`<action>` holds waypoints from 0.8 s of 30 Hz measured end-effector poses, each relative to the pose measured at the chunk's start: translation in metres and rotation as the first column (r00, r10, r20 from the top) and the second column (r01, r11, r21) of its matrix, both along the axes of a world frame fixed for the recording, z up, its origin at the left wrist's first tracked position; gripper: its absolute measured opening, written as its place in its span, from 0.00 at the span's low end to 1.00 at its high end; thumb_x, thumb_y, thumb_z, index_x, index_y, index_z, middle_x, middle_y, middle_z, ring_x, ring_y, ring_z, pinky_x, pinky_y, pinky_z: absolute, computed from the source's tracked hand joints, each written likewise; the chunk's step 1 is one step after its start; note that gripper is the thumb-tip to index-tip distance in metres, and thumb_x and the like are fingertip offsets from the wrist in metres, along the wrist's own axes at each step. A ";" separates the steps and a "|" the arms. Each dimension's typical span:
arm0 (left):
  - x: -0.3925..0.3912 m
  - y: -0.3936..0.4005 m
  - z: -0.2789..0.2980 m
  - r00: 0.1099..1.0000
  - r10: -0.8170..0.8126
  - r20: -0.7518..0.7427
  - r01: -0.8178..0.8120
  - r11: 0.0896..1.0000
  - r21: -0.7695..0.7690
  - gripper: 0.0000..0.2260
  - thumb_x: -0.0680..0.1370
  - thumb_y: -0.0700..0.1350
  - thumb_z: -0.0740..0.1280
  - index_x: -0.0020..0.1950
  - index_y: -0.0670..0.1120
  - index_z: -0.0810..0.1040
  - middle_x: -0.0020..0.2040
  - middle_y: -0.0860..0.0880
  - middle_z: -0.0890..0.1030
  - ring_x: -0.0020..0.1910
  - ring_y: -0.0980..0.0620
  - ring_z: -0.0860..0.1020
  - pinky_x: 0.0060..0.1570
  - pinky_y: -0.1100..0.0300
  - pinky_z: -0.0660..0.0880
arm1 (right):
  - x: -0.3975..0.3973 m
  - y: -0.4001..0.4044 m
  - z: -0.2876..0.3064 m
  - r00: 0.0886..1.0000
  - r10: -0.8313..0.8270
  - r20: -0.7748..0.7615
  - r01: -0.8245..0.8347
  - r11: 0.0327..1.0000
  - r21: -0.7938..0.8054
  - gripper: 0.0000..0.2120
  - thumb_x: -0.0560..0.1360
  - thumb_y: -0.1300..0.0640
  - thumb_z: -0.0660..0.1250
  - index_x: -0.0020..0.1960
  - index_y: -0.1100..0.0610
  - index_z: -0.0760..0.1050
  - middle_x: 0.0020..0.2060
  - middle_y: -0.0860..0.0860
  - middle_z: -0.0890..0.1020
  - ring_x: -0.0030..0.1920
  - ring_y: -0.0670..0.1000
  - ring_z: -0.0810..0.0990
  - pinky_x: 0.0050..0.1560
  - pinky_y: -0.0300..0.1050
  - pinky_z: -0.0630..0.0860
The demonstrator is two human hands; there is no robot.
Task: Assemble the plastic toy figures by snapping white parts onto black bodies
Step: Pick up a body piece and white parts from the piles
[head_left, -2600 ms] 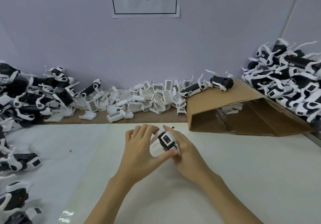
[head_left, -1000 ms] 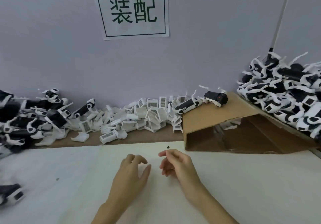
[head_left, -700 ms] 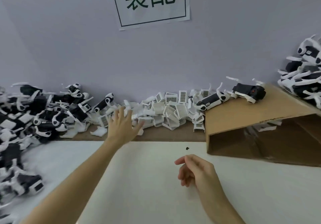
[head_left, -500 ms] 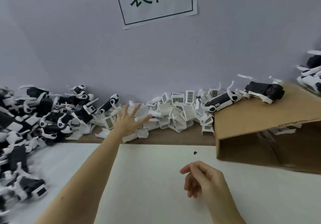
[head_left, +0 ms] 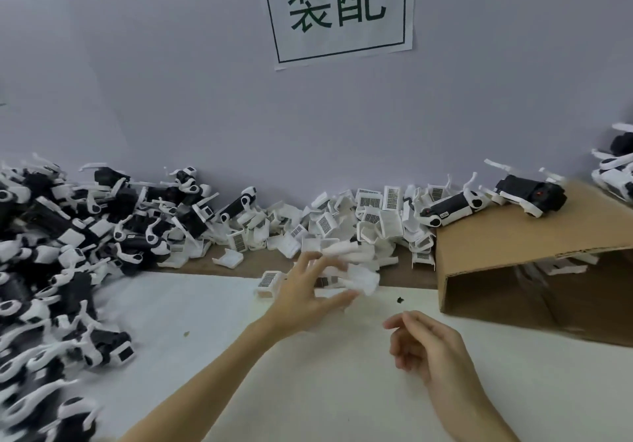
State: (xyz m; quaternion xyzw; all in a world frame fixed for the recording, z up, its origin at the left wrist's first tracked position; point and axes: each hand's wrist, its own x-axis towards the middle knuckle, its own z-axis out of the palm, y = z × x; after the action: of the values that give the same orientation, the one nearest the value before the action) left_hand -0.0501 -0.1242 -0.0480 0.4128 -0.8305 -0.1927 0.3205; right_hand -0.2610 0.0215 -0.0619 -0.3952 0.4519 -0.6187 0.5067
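Left hand [head_left: 310,292] fingers spread, seemingly touching blurred white parts [head_left: 356,275].

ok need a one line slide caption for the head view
Left hand reaches into the white parts by the wall; right hand waits loosely curled over the table.

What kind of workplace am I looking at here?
Probably a factory assembly bench: a wall sign reading 装配 (assembly), a heap of loose white parts along the wall, and piled black-and-white toy figures on the left.
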 end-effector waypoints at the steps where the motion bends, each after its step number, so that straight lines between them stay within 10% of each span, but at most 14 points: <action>1: -0.001 0.014 -0.002 1.000 0.012 0.001 -0.012 1.000 -0.029 0.20 0.77 0.74 0.64 0.66 0.69 0.76 0.70 0.62 0.68 0.70 0.57 0.72 0.69 0.50 0.71 | 0.000 0.001 -0.001 1.000 -0.006 0.016 0.006 1.000 -0.006 0.18 0.85 0.59 0.60 0.43 0.61 0.85 0.32 0.61 0.79 0.31 0.55 0.75 0.34 0.46 0.68; 6: -0.014 0.020 0.016 0.942 0.260 -0.211 -0.296 0.942 -0.159 0.28 0.80 0.77 0.46 0.71 0.69 0.74 0.74 0.60 0.68 0.73 0.53 0.65 0.67 0.46 0.66 | -0.002 -0.003 -0.005 0.998 -0.032 0.050 0.033 0.999 -0.013 0.18 0.85 0.56 0.61 0.45 0.62 0.85 0.33 0.61 0.79 0.32 0.54 0.76 0.36 0.48 0.68; 11: -0.029 -0.032 0.035 0.969 0.122 0.215 -0.160 0.973 0.167 0.34 0.79 0.75 0.53 0.82 0.63 0.66 0.87 0.47 0.57 0.87 0.44 0.46 0.82 0.35 0.49 | -0.004 -0.003 -0.004 0.997 -0.029 0.067 0.030 1.000 -0.005 0.18 0.85 0.55 0.62 0.46 0.65 0.84 0.34 0.62 0.78 0.32 0.54 0.75 0.36 0.48 0.68; 17: -0.049 -0.001 0.021 0.973 0.014 0.232 -0.074 0.965 0.251 0.38 0.81 0.73 0.48 0.69 0.47 0.81 0.66 0.45 0.82 0.66 0.45 0.78 0.70 0.46 0.72 | -0.006 -0.005 -0.004 0.984 -0.041 0.172 0.044 0.999 -0.013 0.16 0.85 0.60 0.61 0.50 0.72 0.80 0.33 0.62 0.79 0.30 0.53 0.78 0.31 0.43 0.74; 22: -0.028 0.028 0.033 0.966 0.228 0.122 -0.238 0.969 0.068 0.26 0.88 0.62 0.46 0.79 0.53 0.71 0.75 0.44 0.76 0.74 0.41 0.72 0.72 0.38 0.66 | -0.008 -0.003 -0.005 0.976 0.011 0.219 -0.001 0.999 -0.048 0.15 0.85 0.60 0.61 0.50 0.70 0.80 0.31 0.60 0.80 0.29 0.50 0.79 0.28 0.37 0.76; 24: 0.011 0.027 0.042 0.816 0.502 0.287 -0.490 0.864 -0.118 0.25 0.87 0.63 0.51 0.76 0.52 0.72 0.76 0.45 0.72 0.75 0.38 0.69 0.69 0.33 0.65 | -0.009 -0.003 -0.006 0.978 0.022 0.206 -0.010 0.998 -0.059 0.15 0.85 0.60 0.60 0.50 0.69 0.80 0.31 0.59 0.80 0.29 0.49 0.79 0.29 0.36 0.76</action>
State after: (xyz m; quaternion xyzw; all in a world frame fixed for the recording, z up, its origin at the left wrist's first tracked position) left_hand -0.0395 -0.0973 -0.0058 0.6331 -0.7376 -0.0199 0.2340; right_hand -0.2700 0.0190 -0.0684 -0.3469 0.3755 -0.6653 0.5441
